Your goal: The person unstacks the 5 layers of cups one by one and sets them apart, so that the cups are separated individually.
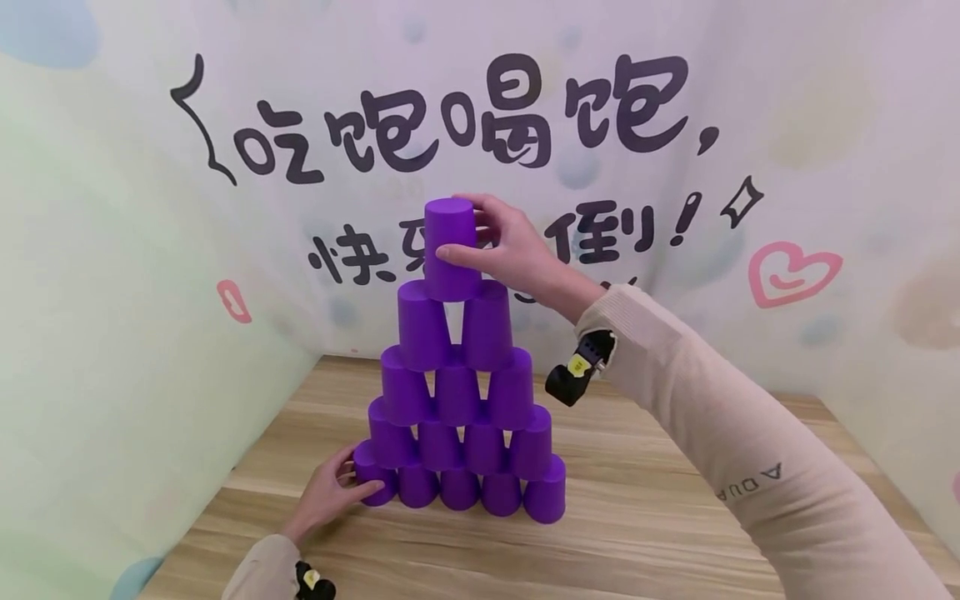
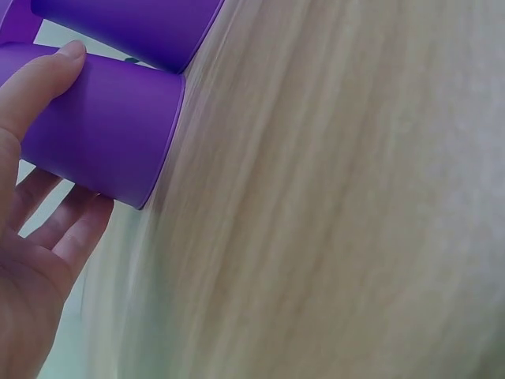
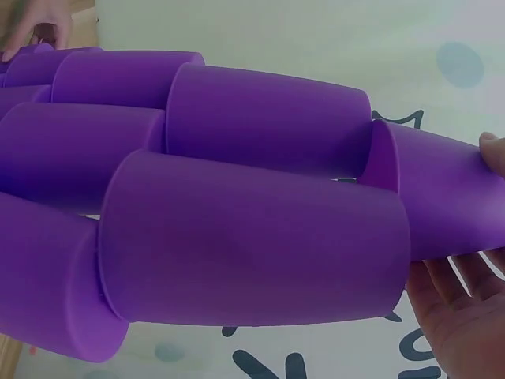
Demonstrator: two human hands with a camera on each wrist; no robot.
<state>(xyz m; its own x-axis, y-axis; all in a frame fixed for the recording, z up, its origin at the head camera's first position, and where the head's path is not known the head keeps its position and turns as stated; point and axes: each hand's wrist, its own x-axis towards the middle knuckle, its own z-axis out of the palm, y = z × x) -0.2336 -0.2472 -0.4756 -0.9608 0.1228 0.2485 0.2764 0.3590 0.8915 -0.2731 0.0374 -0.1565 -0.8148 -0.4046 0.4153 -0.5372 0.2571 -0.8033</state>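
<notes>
A pyramid of upside-down purple cups stands in five tiers. My right hand (image 1: 510,242) holds the single top cup (image 1: 452,267), thumb across its front and fingers round the far side. That cup sits over the gap between two cups, the left cup (image 1: 422,329) and the right cup (image 1: 487,329); in the right wrist view the top cup (image 3: 450,189) shows part of its open rim. Down at the base, my left hand (image 1: 326,496) grips the leftmost bottom cup (image 1: 372,492). Its thumb (image 2: 47,83) lies on that cup's (image 2: 110,134) side, with fingers on the opposite side.
The pyramid rests on a wood-grain table (image 1: 637,517). Behind it hangs a pale cloth backdrop (image 1: 360,50) with large black characters and a pink heart (image 1: 793,273). Each wrist wears a black camera strap, the right camera (image 1: 573,375) hanging near the pyramid's right side.
</notes>
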